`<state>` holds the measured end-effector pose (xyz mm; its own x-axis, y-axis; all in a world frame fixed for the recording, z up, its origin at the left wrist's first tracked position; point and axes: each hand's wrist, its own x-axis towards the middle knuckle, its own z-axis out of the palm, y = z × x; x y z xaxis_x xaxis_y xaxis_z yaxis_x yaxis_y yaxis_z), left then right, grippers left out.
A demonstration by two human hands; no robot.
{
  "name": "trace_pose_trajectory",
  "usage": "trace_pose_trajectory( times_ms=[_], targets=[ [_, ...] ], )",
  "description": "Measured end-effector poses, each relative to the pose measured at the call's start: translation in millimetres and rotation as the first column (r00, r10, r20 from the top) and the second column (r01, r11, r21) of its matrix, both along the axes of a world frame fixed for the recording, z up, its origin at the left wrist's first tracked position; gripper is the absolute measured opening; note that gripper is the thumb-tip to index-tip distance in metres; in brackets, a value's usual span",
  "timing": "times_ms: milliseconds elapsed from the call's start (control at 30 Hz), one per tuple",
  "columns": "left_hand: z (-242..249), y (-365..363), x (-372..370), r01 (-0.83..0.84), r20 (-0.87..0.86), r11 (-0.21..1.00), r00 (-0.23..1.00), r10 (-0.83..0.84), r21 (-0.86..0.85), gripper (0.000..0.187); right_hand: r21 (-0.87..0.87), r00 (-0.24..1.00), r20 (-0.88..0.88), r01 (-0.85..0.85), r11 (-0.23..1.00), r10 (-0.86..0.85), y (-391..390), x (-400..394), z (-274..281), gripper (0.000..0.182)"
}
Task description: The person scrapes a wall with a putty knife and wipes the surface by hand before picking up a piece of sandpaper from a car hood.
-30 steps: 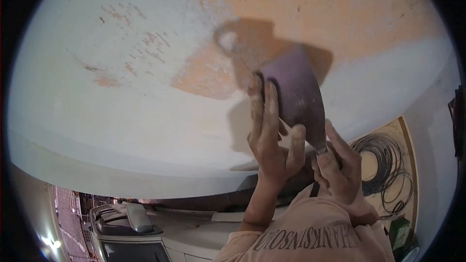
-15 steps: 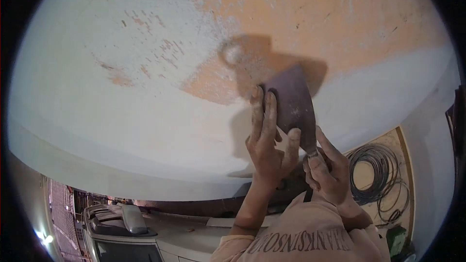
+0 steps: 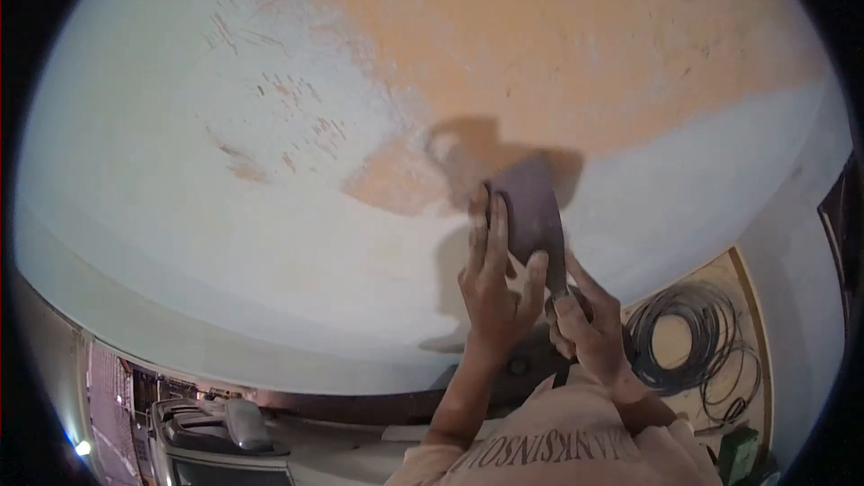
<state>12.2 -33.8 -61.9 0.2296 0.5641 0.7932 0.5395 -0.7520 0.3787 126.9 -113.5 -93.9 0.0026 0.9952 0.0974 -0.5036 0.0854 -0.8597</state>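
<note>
My right hand [image 3: 589, 328] is closed around the narrow handle end of a scraper [image 3: 526, 207] with a wide, purplish-grey blade. My left hand [image 3: 495, 283] has its fingers stretched out, two fingertips resting at the blade's left side and the thumb near its lower part. Both hands look dusty. The blade is up against or very near a curved wall surface [image 3: 297, 243], painted pale white with a large bare orange area [image 3: 558, 45]. A shadow of the hands and blade falls on it. Whether the blade edge touches the surface is hard to tell.
A coil of black cable [image 3: 643, 328] lies on a tan board at the lower right, with a green object [image 3: 738, 454] below. At the lower left are a vehicle [image 3: 225, 459] with a side mirror and a bright lamp [image 3: 84, 447]. A dark object stands at the right edge.
The view has shifted, so the wall's patches sit lower in the picture. Scraper and hands appear slightly lower, the scraper also a little further left. Both hands keep the same hold.
</note>
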Motion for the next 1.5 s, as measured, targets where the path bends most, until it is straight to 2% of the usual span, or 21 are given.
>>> trace_pose_trajectory(
  times_ms=[67, 200, 267, 400, 467, 567, 667, 800, 900, 933, 967, 1100, 1200, 1233, 1300, 1400, 1467, 1500],
  targets=[
    [10.1, 0.3, 2.2, 0.016, 0.004, 1.000, 1.000, -0.016, -0.025, 0.057, 0.077, 0.999, -0.041, 0.008, 0.997, -0.004, 4.1, -3.1, -0.6, 0.049],
    [0.5, -13.6, 6.2, 0.005, -0.018, 0.989, 1.000, -0.008, -0.146, 0.058, 0.014, 0.999, 0.021, 0.048, 0.999, -0.048, -0.9, 2.0, -2.5, 0.048],
    [3.2, -4.6, 6.0, -0.011, -0.056, 0.995, 0.998, 0.005, -0.095, 0.060, 0.031, 0.997, 0.004, 0.077, 0.997, -0.077, 1.4, -1.7, -6.2, 0.048],
    [5.3, -8.0, 2.6, -0.023, -0.084, 0.992, 0.996, 0.013, -0.123, 0.064, -0.039, 0.999, 0.022, 0.036, 0.999, -0.035, -6.0, 3.8, 1.9, 0.049],
    [8.9, -16.0, 11.1, -0.002, -0.033, 0.978, 0.999, -0.005, -0.211, 0.062, -0.085, 1.000, 0.030, 0.013, 0.996, -0.010, -6.5, 9.5, 2.8, 0.049],
    [8.2, 4.9, 10.2, -0.022, -0.114, 0.992, 0.993, 0.036, 0.126, 0.064, 0.001, 1.000, -0.007, 0.022, 1.000, -0.022, -0.1, 9.7, 16.1, 0.049],
    [10.7, -6.9, 7.9, 0.033, -0.054, 0.996, 0.998, -0.037, -0.084, 0.064, -0.035, 1.000, -0.026, -0.006, 0.999, 0.005, -4.7, 11.7, 11.0, 0.048],
    [9.4, 6.0, 8.3, 0.028, -0.089, 0.997, 0.996, -0.022, 0.078, 0.062, -0.024, 1.000, -0.019, 0.000, 1.000, 0.000, 0.0, 15.7, 17.5, 0.049],
    [13.9, -2.1, 9.2, 0.052, -0.035, 0.998, 0.998, -0.053, -0.040, 0.061, 0.059, 1.000, -0.017, -0.007, 0.998, 0.008, -0.2, 14.2, 16.5, 0.049],
    [15.9, -1.8, 10.8, 0.061, -0.008, 0.996, 0.998, -0.062, -0.064, 0.061, 0.034, 1.000, -0.017, -0.001, 0.999, 0.001, -2.4, 14.3, 13.5, 0.049],
    [8.1, -3.0, 9.8, 0.029, -0.077, 0.999, 0.997, -0.032, -0.044, 0.061, 0.016, 1.000, -0.014, 0.008, 1.000, -0.007, -6.4, 15.3, 7.9, 0.049],
    [14.7, -2.6, 10.0, 0.061, -0.041, 0.996, 0.997, -0.064, -0.064, 0.062, 0.021, 0.998, 0.044, 0.053, 0.998, -0.054, -7.2, 15.7, 10.8, 0.050],
    [11.1, -4.8, 13.2, 0.073, -0.007, 0.997, 0.997, -0.073, -0.005, 0.062, -0.003, 0.996, 0.063, 0.066, 0.998, -0.065, -10.4, 14.2, 16.9, 0.051],
    [4.3, -2.8, 12.2, 0.006, -0.106, 0.997, 0.994, 0.001, 0.072, 0.061, -0.002, 0.996, 0.071, 0.058, 0.998, -0.058, -10.2, 16.7, 17.6, 0.051],
    [10.5, 4.3, 10.2, 0.020, -0.131, 0.996, 0.991, -0.008, 0.086, 0.061, -0.006, 0.996, 0.082, 0.040, 0.999, -0.039, -10.9, 20.8, 15.0, 0.052],
    [18.7, -1.5, 6.0, 0.033, -0.072, 0.996, 0.997, -0.039, -0.077, 0.060, 0.039, 0.986, 0.147, 0.076, 0.996, -0.081, -11.4, 19.4, 10.0, 0.052],
    [15.3, -7.5, 12.3, 0.027, -0.026, 0.991, 0.999, -0.030, -0.129, 0.060, -0.001, 0.992, 0.118, 0.035, 0.999, -0.035, -15.0, 22.5, 8.8, 0.051],
    [13.3, -7.4, 11.7, 0.017, -0.073, 0.994, 0.997, -0.025, -0.104, 0.061, -0.008, 0.994, 0.107, 0.024, 1.000, -0.023, -14.2, 24.9, 9.5, 0.051]
  ],
)
